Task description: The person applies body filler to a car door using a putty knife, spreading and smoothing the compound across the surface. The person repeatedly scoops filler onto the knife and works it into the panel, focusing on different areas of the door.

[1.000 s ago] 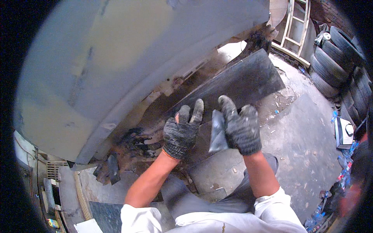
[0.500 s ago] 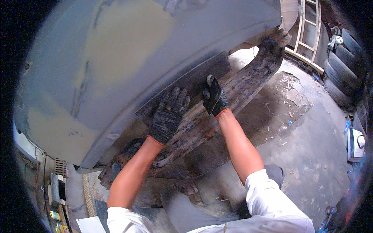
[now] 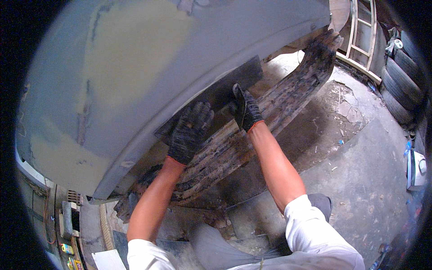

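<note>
My left hand (image 3: 189, 130), in a dark glove, lies with extended fingers against a dark rectangular plate (image 3: 245, 74). The plate sits along the lower edge of a large grey body panel (image 3: 139, 58) with yellowish filler patches. My right hand (image 3: 246, 110), also gloved, is at the plate to the right of my left, thumb up, fingers bent round something dark that I cannot make out. Behind and below both hands runs a curved, rusty, stained metal beam (image 3: 301, 83).
A pale ladder-like frame (image 3: 360, 49) stands at upper right beside stacked tyres (image 3: 400, 85). A white box (image 3: 415, 168) and plastic bottles are at the right edge. Below is a stained floor (image 3: 351, 180) with debris. Small containers (image 3: 67, 249) lie at lower left.
Both hands and the plate moved up against the panel's lower edge, exposing the rusty beam below. In the last half second they shifted only slightly. The view shifted a little too.
</note>
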`<state>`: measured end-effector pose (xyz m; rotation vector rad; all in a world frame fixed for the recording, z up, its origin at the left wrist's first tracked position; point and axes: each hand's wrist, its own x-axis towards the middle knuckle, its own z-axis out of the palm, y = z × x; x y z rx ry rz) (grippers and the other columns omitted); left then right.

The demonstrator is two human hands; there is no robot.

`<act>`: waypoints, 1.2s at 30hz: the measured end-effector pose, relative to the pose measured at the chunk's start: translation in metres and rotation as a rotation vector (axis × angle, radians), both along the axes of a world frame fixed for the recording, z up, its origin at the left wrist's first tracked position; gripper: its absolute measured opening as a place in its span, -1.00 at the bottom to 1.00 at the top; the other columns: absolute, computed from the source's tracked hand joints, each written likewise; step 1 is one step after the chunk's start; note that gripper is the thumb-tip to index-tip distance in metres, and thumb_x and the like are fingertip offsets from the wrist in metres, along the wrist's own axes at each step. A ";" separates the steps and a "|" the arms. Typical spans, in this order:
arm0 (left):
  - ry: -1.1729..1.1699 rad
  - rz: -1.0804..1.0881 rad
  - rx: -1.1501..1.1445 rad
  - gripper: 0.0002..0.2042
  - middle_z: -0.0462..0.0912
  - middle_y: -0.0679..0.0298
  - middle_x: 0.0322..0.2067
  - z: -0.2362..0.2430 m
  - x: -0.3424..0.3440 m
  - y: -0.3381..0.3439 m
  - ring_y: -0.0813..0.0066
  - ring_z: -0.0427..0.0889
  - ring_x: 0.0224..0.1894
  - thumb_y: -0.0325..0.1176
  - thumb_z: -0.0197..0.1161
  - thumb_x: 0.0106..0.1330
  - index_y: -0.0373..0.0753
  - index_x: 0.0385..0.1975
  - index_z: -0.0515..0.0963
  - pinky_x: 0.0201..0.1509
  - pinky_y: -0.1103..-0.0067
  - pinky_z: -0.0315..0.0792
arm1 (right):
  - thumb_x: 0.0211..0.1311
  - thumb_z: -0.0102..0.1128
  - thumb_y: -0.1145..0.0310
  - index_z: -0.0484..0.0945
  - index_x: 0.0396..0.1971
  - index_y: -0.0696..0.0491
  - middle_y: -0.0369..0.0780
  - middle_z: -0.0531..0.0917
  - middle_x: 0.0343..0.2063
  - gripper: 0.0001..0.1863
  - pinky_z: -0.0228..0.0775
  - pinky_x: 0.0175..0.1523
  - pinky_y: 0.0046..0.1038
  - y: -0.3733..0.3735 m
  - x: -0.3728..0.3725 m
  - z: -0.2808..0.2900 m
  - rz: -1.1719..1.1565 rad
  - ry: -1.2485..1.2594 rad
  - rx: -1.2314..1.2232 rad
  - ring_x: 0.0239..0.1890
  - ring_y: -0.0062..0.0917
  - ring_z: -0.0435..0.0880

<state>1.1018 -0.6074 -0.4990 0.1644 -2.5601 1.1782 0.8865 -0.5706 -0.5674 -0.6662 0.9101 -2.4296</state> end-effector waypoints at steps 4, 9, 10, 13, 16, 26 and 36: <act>0.101 -0.126 0.653 -0.44 0.06 0.21 0.42 -0.007 -0.001 0.019 0.26 0.02 0.46 -0.33 -0.10 0.30 -0.07 0.37 0.17 0.50 0.27 -0.03 | 0.21 0.30 -0.01 0.55 -0.35 -0.14 -0.40 0.54 -0.48 -0.73 0.23 -0.49 -0.56 0.020 -0.007 -0.016 0.130 -0.089 0.255 -0.53 -0.63 0.44; 0.043 0.068 0.064 -0.49 0.22 0.20 0.36 0.003 0.001 0.038 0.23 0.19 0.39 -0.37 -0.04 0.28 -0.04 0.30 0.29 0.44 0.24 0.09 | 0.22 0.09 0.28 0.24 0.22 0.03 0.04 0.54 -0.08 -0.45 0.32 0.02 -0.20 0.031 -0.014 -0.024 -0.088 0.426 0.344 -0.13 -0.15 0.53; 0.034 0.106 0.093 -0.50 0.24 0.20 0.35 0.008 0.001 0.037 0.22 0.22 0.37 -0.38 -0.02 0.28 -0.03 0.28 0.32 0.43 0.24 0.11 | 0.23 0.04 0.34 0.18 0.32 0.06 0.12 0.53 -0.01 -0.37 0.33 0.12 -0.12 0.028 -0.013 -0.023 -0.110 0.508 0.291 -0.05 -0.05 0.54; 0.063 -0.042 0.129 -0.51 0.26 0.22 0.34 0.019 0.003 0.035 0.21 0.23 0.37 -0.38 -0.01 0.28 0.00 0.26 0.35 0.41 0.24 0.14 | 0.26 -0.01 0.34 0.20 0.31 0.06 0.10 0.53 0.01 -0.41 0.33 0.11 -0.10 0.021 -0.013 -0.019 -0.153 0.638 0.439 -0.06 -0.07 0.55; 0.053 -0.046 0.023 -0.51 0.24 0.22 0.35 0.021 0.002 0.035 0.19 0.22 0.38 -0.37 0.00 0.28 0.02 0.26 0.35 0.40 0.20 0.13 | 0.27 0.06 0.23 0.33 0.07 0.03 -0.07 0.51 -0.18 -0.59 0.27 -0.10 -0.22 0.021 -0.010 -0.020 -0.307 0.717 0.481 -0.25 -0.24 0.48; 0.023 -0.024 0.113 -0.45 0.22 0.21 0.35 0.032 0.006 0.057 0.23 0.16 0.40 -0.39 -0.03 0.24 -0.07 0.31 0.27 0.46 0.31 0.06 | 0.23 0.04 0.30 0.37 0.04 0.02 -0.09 0.56 -0.25 -0.63 0.27 -0.12 -0.27 0.031 -0.009 -0.018 -0.239 0.462 0.390 -0.29 -0.24 0.51; 0.074 -0.046 0.105 -0.43 0.13 0.21 0.39 0.025 0.000 0.029 0.25 0.09 0.44 -0.36 -0.04 0.24 -0.06 0.33 0.24 0.50 0.27 -0.02 | 0.25 0.05 0.33 0.21 0.31 0.08 0.02 0.47 0.13 -0.39 0.22 0.21 -0.07 0.022 -0.004 0.001 -0.173 0.649 0.610 0.01 -0.03 0.52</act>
